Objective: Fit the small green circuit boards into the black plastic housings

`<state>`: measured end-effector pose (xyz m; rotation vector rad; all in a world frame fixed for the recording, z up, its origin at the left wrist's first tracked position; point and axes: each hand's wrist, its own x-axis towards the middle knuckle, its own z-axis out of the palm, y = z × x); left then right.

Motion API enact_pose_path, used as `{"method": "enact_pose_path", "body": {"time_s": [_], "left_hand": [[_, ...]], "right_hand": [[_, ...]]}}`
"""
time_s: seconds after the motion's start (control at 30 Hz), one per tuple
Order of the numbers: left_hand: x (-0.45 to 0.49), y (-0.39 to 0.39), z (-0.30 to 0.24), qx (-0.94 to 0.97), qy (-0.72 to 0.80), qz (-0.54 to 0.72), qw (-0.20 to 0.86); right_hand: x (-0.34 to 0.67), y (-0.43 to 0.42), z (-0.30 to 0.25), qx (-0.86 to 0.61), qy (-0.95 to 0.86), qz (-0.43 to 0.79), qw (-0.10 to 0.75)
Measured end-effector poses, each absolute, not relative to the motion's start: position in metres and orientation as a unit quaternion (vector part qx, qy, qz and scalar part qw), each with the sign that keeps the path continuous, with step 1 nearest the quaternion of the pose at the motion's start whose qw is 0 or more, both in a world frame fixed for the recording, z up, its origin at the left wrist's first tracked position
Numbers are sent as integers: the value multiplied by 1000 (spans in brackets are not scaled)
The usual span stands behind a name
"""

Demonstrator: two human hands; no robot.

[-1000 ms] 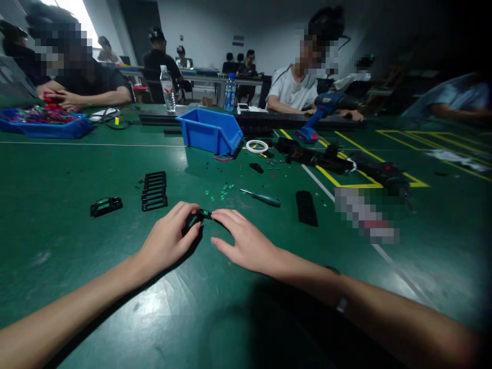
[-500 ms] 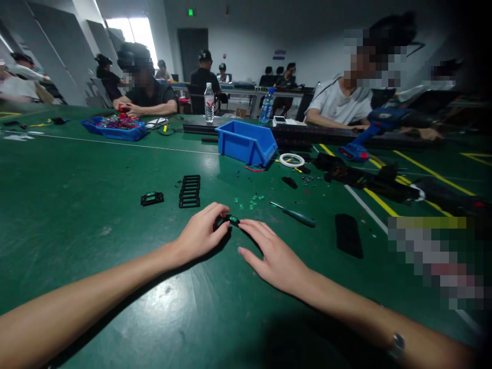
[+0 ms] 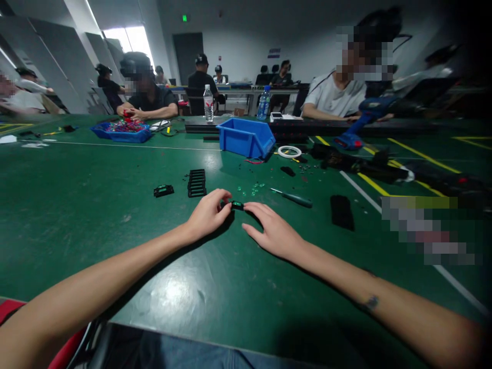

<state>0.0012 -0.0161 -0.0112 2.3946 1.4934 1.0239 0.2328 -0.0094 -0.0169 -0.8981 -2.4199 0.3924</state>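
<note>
A small black plastic part with a green piece in it (image 3: 237, 205) rests on the green table between my hands. My left hand (image 3: 210, 214) pinches its left end between thumb and fingers, covering that end. My right hand (image 3: 273, 230) lies with fingers stretched out and thumb apart, its fingertips at the part's right end. To the left are a similar black part with green (image 3: 163, 190) and a ladder-shaped black frame (image 3: 197, 183). Just beyond my hands several small clear green pieces (image 3: 253, 189) are scattered. A screwdriver (image 3: 298, 199) lies to their right.
A blue bin (image 3: 246, 139) stands ahead, beside a white ring (image 3: 289, 152). Farther off are a blue tray (image 3: 119, 134) of wires, two bottles and a blue power drill (image 3: 351, 139). A black pad (image 3: 342, 212) lies to the right. Co-workers sit across the table.
The view has shifted, so the table's near edge and my lap now show. My hands stay at the small black part, which looks turned slightly more level.
</note>
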Motion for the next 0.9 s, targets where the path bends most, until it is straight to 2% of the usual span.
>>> {"method": "enact_pose_path", "body": {"time_s": [0.4, 0.9], "left_hand": [[-69, -8, -2, 797, 543, 252, -76], [-83, 7, -6, 808, 543, 222, -49]], "right_hand": [[234, -11, -14, -327, -894, 146, 268], [234, -11, -15, -330, -891, 170, 262]]}}
